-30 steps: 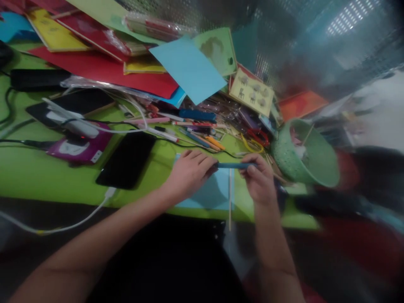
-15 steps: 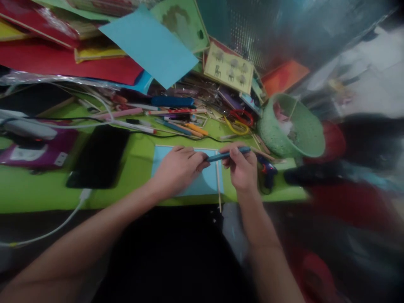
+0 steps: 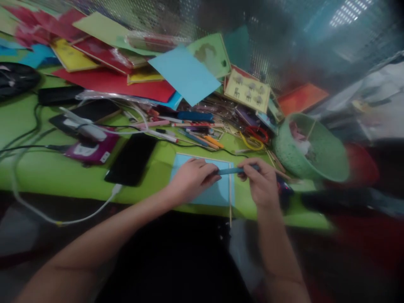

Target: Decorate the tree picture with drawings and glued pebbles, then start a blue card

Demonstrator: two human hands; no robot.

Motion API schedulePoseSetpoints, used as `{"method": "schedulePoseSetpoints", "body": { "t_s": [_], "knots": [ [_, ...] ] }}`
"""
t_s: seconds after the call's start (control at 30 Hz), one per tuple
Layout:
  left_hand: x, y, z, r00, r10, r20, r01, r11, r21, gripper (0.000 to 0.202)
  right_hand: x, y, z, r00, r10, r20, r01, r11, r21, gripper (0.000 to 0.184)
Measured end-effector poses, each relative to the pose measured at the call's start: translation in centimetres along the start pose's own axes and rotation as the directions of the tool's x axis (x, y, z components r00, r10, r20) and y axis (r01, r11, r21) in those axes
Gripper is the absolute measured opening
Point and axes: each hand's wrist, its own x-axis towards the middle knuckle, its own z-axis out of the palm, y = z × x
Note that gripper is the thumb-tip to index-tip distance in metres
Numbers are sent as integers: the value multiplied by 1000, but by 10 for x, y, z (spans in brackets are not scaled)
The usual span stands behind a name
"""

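A slim blue pen is held level between my two hands, above a light blue sheet. The fingers of my left hand are closed round its left end, which they hide. On its right end my right hand pinches with thumb and fingers. The sheet lies at the table's front edge, with a thin wooden stick along its top. A second wooden stick runs down its right side and sticks out past the table edge.
Left of the sheet lies a black phone with a white cable plugged in. A green bowl with scraps stands at the right. Pens, scissors, and coloured cards pile up behind on the green table.
The view has swung, so the table appears shifted right and slightly down. Both hands still hold the pen, which now lies more level, with my right hand slightly farther from the left.
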Motion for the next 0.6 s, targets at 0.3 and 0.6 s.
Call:
{"method": "schedulePoseSetpoints", "body": {
  "t_s": [0.3, 0.6],
  "knots": [
    [-23, -17, -7, 921, -261, -290, 176, 941, -289, 24, 64, 4, 24, 997, -71, -15, 64, 957, -282, 15],
    [-29, -20, 3, 978, -117, -171, 88, 982, -167, 10, 113, 30, 105, 963, -195, 187, 268, 780, -565, 16]
  ]
}}
